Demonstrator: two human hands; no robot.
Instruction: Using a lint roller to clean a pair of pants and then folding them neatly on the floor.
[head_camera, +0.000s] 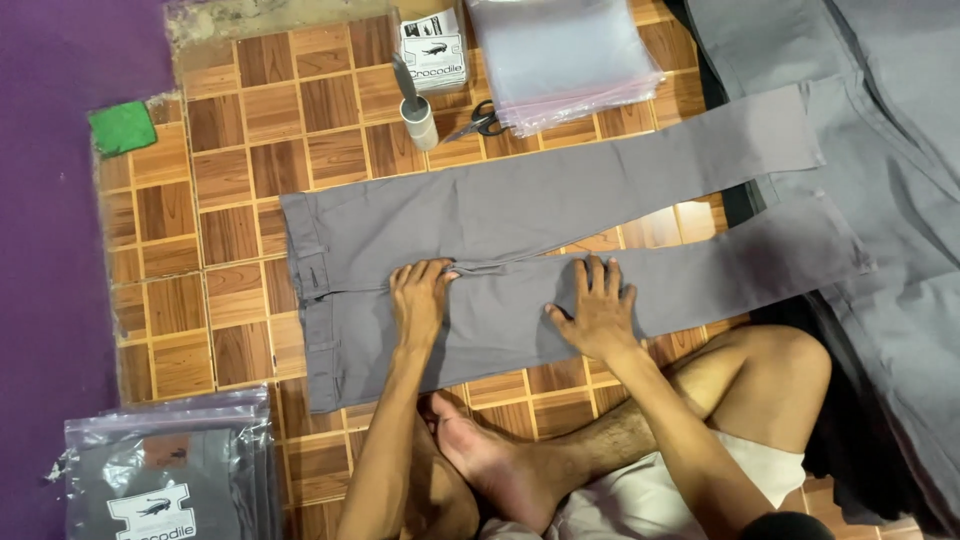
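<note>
Grey trousers lie flat on wooden parquet floor; my left hand and right hand press them, open-palmed.

Home garment-packing spot: tiled floor, stacked clear bags, piled grey trousers.

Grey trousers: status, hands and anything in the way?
Left hand and right hand flat on grey trousers, holding nothing. Trousers spread on floor. Scissors apart, beyond.

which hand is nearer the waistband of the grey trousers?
Left. The left hand lies flat on the grey fabric trousers at the crotch, a short way from the waistband. The right hand presses the near leg, farther toward the cuffs.
</note>
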